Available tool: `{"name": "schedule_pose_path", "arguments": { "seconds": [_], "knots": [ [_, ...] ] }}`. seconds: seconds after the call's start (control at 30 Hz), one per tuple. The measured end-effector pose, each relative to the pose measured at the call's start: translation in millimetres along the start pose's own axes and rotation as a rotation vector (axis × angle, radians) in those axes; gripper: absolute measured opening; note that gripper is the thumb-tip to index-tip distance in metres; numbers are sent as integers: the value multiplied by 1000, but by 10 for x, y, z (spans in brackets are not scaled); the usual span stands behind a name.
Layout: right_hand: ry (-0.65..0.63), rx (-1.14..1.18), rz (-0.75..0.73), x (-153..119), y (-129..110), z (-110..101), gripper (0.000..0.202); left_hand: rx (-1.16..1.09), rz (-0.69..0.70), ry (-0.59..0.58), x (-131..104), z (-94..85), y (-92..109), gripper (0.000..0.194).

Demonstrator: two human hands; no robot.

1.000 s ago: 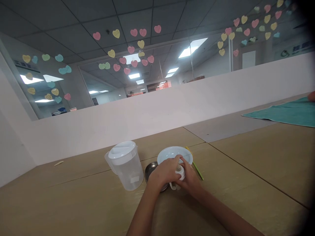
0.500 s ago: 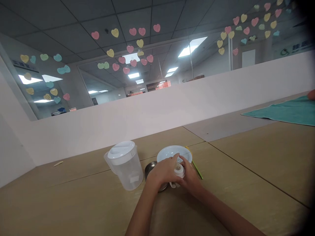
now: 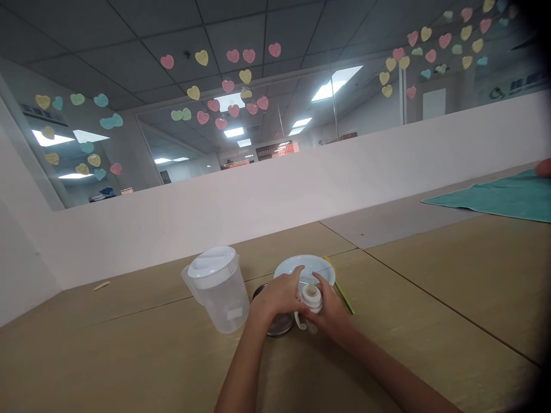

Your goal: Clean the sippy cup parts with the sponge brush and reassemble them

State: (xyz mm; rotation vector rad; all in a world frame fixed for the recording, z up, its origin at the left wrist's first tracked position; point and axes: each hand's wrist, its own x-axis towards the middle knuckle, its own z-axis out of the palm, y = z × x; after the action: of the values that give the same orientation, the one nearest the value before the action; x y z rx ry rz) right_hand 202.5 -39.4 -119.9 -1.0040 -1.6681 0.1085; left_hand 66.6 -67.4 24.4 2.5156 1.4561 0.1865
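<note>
Just right of the frame's centre line, my right hand (image 3: 333, 312) is wrapped around a baby bottle (image 3: 311, 297). Its white ring collar and pale translucent tip face up, and a curved white handle hangs at its lower left; most of the body is hidden. My left hand (image 3: 278, 295) lies along the bottle's left side, fingers apart, the thumb near the collar. Beneath that hand is a round metal bowl (image 3: 279, 327), partly covered. Behind both hands stands a white bowl (image 3: 284, 267).
A clear pitcher with a white lid (image 3: 224, 292) stands to the left. A thin yellow-green stick (image 3: 344, 295) lies right of the white bowl. A small wooden piece (image 3: 101, 285) is at far left. Another person's hand (image 3: 544, 167) touches a teal cloth (image 3: 508, 194) at far right.
My left hand has shifted slightly left, its fingers parting from the top of the bottle, so the collar shows more. My right hand keeps its hold.
</note>
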Motion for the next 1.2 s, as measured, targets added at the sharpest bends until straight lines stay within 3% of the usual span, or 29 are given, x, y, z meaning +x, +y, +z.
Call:
{"name": "schedule_pose_path", "arguments": {
  "seconds": [0.13, 0.27, 0.47, 0.77, 1.2],
  "knots": [
    [25, -36, -34, -10, 35, 39, 74, -13, 5, 29, 7, 14, -38, 97],
    [2, -2, 19, -16, 22, 37, 75, -82, 29, -27, 64, 62, -19, 92],
    [7, -18, 41, -19, -2, 23, 75, -132, 63, 1, 106, 60, 0, 87],
    [-30, -25, 13, -13, -5, 15, 76, -340, 87, 319, 100, -41, -16, 73],
    [-24, -72, -114, 3, -33, -45, 58, -527, 163, 585, 141, -57, -25, 73]
  ]
}}
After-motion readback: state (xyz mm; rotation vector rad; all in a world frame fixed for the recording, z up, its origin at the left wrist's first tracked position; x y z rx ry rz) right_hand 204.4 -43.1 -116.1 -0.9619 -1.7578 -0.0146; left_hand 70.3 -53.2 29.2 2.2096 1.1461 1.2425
